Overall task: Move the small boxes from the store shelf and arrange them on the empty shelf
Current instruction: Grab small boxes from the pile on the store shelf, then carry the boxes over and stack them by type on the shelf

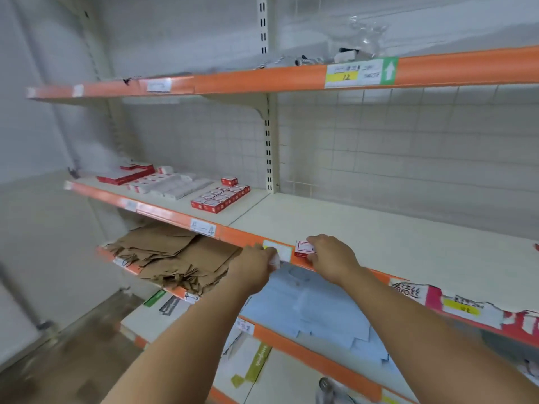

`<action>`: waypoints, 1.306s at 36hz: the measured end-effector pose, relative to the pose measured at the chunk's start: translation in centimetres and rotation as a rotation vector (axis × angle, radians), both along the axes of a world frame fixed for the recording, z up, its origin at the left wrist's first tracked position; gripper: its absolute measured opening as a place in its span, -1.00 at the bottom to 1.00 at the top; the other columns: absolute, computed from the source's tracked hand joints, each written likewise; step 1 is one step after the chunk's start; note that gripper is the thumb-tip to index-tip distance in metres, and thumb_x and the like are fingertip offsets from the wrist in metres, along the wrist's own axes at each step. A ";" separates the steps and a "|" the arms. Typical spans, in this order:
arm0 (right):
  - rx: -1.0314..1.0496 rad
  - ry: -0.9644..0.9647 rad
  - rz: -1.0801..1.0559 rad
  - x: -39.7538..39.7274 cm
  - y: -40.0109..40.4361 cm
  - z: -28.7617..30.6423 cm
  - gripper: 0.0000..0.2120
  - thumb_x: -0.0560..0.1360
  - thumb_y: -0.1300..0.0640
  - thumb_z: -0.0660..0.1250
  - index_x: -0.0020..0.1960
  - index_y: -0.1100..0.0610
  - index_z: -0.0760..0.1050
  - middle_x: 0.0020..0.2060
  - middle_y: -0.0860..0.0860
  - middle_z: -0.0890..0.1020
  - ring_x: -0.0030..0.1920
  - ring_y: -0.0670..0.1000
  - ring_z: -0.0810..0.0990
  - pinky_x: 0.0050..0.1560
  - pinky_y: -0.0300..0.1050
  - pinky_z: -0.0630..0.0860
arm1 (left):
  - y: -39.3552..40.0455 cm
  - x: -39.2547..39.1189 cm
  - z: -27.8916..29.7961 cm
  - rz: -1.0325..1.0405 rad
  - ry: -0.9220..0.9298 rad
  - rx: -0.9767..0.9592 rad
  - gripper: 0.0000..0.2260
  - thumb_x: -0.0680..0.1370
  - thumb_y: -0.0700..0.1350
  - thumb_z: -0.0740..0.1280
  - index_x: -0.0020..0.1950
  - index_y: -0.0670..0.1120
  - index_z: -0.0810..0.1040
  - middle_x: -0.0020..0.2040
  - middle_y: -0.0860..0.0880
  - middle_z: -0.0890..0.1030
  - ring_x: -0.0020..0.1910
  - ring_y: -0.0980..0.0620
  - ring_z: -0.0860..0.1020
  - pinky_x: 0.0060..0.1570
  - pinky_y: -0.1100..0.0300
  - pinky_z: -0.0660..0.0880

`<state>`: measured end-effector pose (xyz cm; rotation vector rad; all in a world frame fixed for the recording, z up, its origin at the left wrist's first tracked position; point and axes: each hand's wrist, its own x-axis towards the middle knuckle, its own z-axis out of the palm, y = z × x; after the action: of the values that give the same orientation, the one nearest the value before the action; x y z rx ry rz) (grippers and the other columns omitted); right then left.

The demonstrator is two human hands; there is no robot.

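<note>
Orange-edged empty shelf up front, nothing arranged on it yet. Right hand pinches one small red box at its lip; left hand curled round smth white, can't tell what. Farther left, red box batch waits, approx all still to move.

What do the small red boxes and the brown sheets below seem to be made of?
Red boxes: probably printed cardboard, with sharp folded edges and white labels; the finish is too blurred to tell. Brown sheets: likely matte kraft paper or thin cardboard, lying flat in a loose, ragged-edged stack.
</note>
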<state>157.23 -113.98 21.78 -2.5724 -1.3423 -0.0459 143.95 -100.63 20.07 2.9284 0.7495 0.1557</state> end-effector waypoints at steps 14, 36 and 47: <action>0.042 -0.019 0.205 -11.2 14.6 -1.2 -0.73 0.60 0.12 0.19 0.26 0.16 0.43 0.16 0.12 0.52 0.18 0.15 0.46 0.03 -0.06 0.40 | 11.6 -14.2 -0.7 0.267 0.004 -0.003 -0.58 0.59 -0.15 0.20 0.45 0.06 0.31 0.29 -0.06 0.42 0.27 -0.09 0.38 0.06 0.01 0.45; 0.069 -0.036 0.196 -6.1 32.4 0.7 -0.64 0.59 0.08 0.21 0.37 0.12 0.37 0.26 0.08 0.44 0.23 0.10 0.45 0.12 -0.05 0.43 | 28.3 -10.2 0.9 0.288 -0.083 0.011 -0.63 0.63 -0.07 0.15 0.46 0.06 0.31 0.27 -0.05 0.41 0.25 -0.07 0.35 -0.03 0.09 0.37; 0.034 -0.029 0.221 -5.1 40.3 1.0 -0.60 0.60 0.06 0.21 0.41 0.11 0.33 0.27 0.06 0.42 0.26 0.09 0.43 0.14 -0.03 0.43 | 36.0 -8.7 1.2 0.301 -0.063 0.000 -0.62 0.64 -0.04 0.15 0.47 0.07 0.28 0.26 -0.04 0.43 0.23 -0.06 0.36 0.08 0.03 0.44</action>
<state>152.18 -73.66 22.73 -2.3889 -1.6131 -0.0661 135.30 -64.60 21.22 2.7778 1.1752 0.2725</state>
